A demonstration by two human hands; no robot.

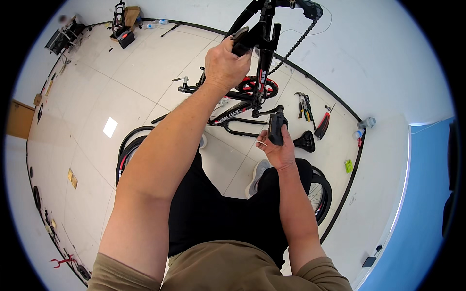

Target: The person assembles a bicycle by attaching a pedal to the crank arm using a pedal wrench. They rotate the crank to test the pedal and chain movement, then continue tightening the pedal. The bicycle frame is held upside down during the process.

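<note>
A black bicycle frame [264, 63] with pale lettering stands tilted in front of me. My left hand [227, 65] is closed around a broad black part [242, 41] near its upper end; my fingertips are hidden behind it. Lower down, my right hand [279, 148] holds a black pedal [276, 130] at the end of a crank arm [267, 113]. A thin white piece [262, 143] shows by the fingers of that hand. Beyond the crank is a red and black chainring [264, 86]. A dark chain [296, 46] runs up to the derailleur [310, 9].
Hammer and pliers [305, 105] lie right of the frame, near a red and black part [322, 126] and a saddle [305, 141]. Wheels rest on the floor beside my legs, one at left [127, 155], one at right [323, 196]. A white wall [378, 63] bounds the right side.
</note>
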